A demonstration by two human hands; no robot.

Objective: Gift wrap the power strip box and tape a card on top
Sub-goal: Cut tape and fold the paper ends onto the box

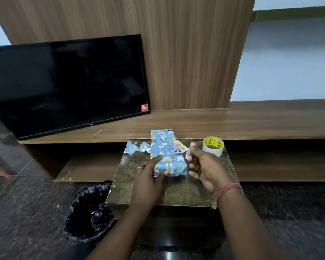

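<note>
Though the clear tape bit pinched by the right hand (202,165) is barely visible, left hand (152,174) grips blue-print wrapped box (166,150) w/ near end folded.

We have a single view, from a wide-angle camera worn on the person's head, looking forward and down. It sits close above the small tabletop (176,192), which fills the lower middle of the frame, with both forearms reaching in from the bottom edge. The left hand (150,177) and right hand (204,166) meet near the centre, so the lens faces straight along the reach. Farther off, the view takes in a long wooden shelf (251,122), a dark television (68,83) at left and the floor (26,212) below. Straight edges bow toward the borders. With only one camera, no second view shares this scene.
</note>
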